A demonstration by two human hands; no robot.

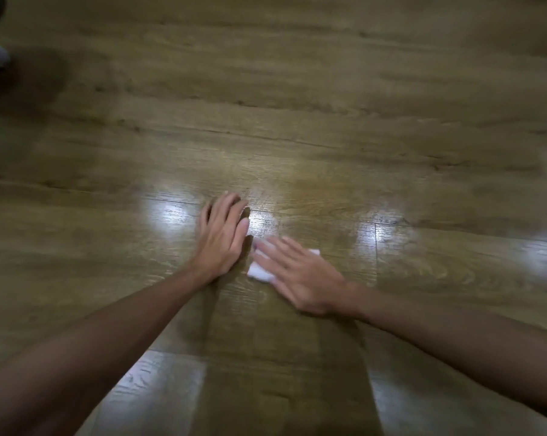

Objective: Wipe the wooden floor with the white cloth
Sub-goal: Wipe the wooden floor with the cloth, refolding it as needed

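Wooden floor (297, 105): right hand (300, 278) flat on white cloth (259, 272), seemingly.

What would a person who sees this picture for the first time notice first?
First, the two bare hands in the middle: the right hand lies flat on a small white cloth, and the left hand rests open on the wooden floor beside it. Next, the bright patches of reflected light on the glossy boards, to either side of the hands.

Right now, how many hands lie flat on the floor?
2. The left hand presses bare floor; the right hand lies on the cloth beside it.
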